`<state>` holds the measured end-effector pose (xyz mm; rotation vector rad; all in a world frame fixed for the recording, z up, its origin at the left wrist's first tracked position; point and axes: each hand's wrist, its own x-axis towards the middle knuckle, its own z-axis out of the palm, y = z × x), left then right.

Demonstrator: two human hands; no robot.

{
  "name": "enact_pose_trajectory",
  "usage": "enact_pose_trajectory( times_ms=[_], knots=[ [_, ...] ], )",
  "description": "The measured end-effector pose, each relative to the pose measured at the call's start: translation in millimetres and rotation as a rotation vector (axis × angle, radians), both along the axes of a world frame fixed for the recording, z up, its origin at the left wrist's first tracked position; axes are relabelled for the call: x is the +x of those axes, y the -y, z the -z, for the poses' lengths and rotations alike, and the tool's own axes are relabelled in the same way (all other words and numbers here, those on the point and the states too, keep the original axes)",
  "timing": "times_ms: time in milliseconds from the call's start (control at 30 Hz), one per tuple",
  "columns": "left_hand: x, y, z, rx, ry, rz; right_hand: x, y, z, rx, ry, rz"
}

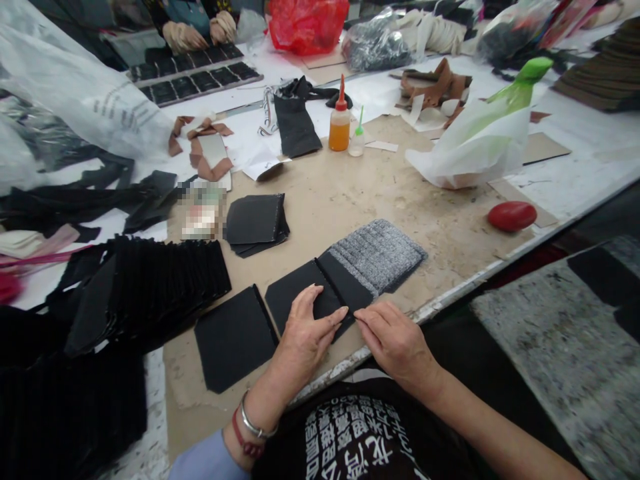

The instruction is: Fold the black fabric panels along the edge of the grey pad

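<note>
Left hand (306, 333), thumb and fingers apart, on a black cut-corner panel (289, 291); right hand (399, 340), fingertips together at the panel's edge, any clamping indiscernible.

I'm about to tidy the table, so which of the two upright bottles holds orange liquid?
The larger bottle, with the red cap and nozzle; the smaller bottle beside it has a green tip and looks pale or clear.

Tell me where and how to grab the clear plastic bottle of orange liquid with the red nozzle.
Probably grip the bottle around its body, below the red cap, from the near side; it stands upright between folded black fabric and a small green-tipped bottle.
</note>
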<state>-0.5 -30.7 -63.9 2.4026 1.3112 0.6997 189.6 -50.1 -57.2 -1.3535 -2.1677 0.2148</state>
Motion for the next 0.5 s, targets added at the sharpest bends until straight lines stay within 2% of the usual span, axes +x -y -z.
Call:
enact_pose_trajectory(
  times_ms=[233,500],
  knots=[
    [-4.1,1.4,-6.6,-0.074,-0.049,0.087,0.3,-0.9,0.6,0.013,0.003,-0.009],
    [-1.1,0.2,-9.0,-0.147,-0.071,0.095,1.5,-4.1,-2.9,0.030,0.019,-0.056]
  ],
)
